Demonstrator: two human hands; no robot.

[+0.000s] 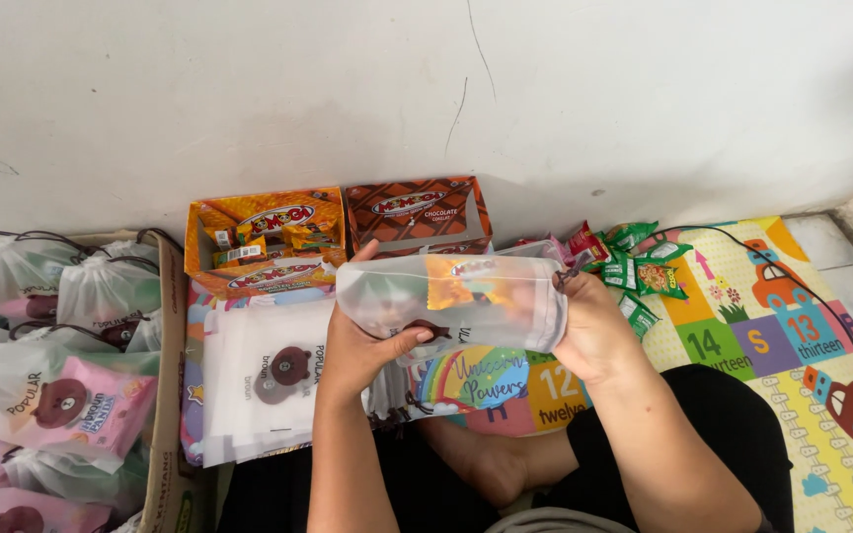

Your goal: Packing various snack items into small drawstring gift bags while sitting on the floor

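Translucent white pouch (451, 301) w/ long axis horizontal, mouth rightward, gripped betw. left hand (355, 347) & right hand (594, 331).

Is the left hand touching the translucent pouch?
Touching: the head view shows the left hand gripping the translucent pouch, thumb across its front.

Both forearms reach forward from the lower edge of the view, bare to the elbow, and rise toward the middle. The left hand (355, 347) is cupped with its palm turned inward, the thumb up top and the fingers (409, 342) curled underneath in a grip. The right hand (594, 331) is closed, its back facing up, knuckles bunched and pinched tight.
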